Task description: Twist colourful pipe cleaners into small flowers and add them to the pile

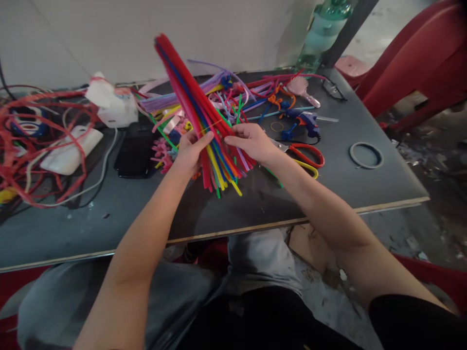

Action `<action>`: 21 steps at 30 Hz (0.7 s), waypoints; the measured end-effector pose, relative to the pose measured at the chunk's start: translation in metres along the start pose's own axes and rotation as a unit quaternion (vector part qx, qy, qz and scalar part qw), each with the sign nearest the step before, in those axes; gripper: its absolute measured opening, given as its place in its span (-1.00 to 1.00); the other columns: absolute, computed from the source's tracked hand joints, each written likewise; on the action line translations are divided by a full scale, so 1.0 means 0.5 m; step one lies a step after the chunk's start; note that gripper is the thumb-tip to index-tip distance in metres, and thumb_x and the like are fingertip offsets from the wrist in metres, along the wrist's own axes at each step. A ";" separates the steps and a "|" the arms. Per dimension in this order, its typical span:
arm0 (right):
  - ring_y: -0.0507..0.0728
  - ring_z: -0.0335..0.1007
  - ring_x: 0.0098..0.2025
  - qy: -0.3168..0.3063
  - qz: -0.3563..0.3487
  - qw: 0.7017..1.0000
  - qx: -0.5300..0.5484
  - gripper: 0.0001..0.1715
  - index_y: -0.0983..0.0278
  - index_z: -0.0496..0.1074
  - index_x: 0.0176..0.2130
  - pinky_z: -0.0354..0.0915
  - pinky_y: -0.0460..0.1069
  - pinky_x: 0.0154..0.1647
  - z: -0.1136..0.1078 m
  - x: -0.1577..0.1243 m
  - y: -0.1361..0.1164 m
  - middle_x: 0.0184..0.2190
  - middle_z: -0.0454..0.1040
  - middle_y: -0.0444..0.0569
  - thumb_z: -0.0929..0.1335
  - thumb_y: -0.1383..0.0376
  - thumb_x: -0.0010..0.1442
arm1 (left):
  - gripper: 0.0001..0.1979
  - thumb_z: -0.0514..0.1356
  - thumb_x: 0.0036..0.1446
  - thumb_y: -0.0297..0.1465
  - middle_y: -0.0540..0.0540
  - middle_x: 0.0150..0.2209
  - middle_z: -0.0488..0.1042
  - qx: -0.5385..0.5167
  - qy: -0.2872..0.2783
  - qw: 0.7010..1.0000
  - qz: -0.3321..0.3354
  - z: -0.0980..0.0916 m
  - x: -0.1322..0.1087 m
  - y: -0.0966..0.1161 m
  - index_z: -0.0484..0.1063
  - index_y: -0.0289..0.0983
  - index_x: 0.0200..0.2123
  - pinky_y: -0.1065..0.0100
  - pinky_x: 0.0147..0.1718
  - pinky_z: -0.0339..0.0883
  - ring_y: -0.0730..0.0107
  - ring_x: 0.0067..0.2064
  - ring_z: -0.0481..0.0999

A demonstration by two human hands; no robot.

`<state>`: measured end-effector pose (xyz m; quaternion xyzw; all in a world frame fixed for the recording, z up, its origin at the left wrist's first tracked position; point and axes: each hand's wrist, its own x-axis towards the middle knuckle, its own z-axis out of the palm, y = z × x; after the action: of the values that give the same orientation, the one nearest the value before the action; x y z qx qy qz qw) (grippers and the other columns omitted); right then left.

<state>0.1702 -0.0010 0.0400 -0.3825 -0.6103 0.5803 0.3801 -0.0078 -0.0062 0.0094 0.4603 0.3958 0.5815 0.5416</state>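
Observation:
A thick bundle of pipe cleaners [182, 82], mostly red with blue, yellow, green and orange ones, is held at a slant above the table. A thin yellowish rubber band [211, 128] runs around it. My left hand [193, 151] is closed round the bundle's left side, its thumb lying across the front below the band. On the other side my right hand [251, 142] is closed at the bundle's right edge, thumb and fingers on the red stems. The lower ends fan out below both hands.
Loose pipe cleaners [215, 86] are heaped behind the bundle. Scissors [308, 153], a glue gun [305, 121], a pink hairbrush [299, 86] and a grey tape roll [366, 155] lie to the right. At left are a black phone [134, 150], a white power strip [71, 149] and tangled red ribbon [78, 170].

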 end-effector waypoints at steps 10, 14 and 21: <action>0.08 0.53 -0.26 0.007 -0.011 0.997 0.074 -0.42 0.24 0.43 -0.29 0.48 -0.03 -0.20 0.025 -0.006 0.057 -0.36 0.56 -0.09 0.52 -0.16 -0.01 | -0.40 0.56 -0.28 0.03 -0.11 -0.25 0.65 0.049 -0.008 0.999 0.020 -0.011 -0.022 0.009 0.54 -0.23 -0.26 0.04 0.07 0.55 -0.05 0.07 0.63; 0.10 0.53 -0.24 -0.034 -0.033 0.997 0.056 -0.41 0.26 0.47 -0.23 0.49 0.00 -0.19 0.026 -0.008 0.064 -0.33 0.57 -0.07 0.53 -0.13 -0.03 | -0.38 0.59 -0.35 -0.03 -0.15 -0.26 0.63 0.043 0.015 0.999 0.019 -0.011 -0.020 0.002 0.51 -0.26 -0.30 0.04 0.02 0.57 -0.09 0.04 0.63; 0.14 0.46 -0.09 0.104 -0.258 0.932 -0.234 -0.56 0.19 0.49 0.01 0.46 0.10 -0.05 0.009 -0.016 0.069 -0.01 0.47 0.08 0.37 -0.02 0.29 | -0.45 0.53 -0.20 0.04 -0.04 -0.42 0.57 0.054 0.044 0.996 0.057 -0.014 -0.016 -0.008 0.52 -0.26 -0.33 0.26 -0.24 0.62 0.17 -0.24 0.69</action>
<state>0.1703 -0.0090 0.0051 -0.3480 -0.7634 0.2605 0.4778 -0.0135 -0.0135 0.0027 0.4843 0.4236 0.6088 0.4641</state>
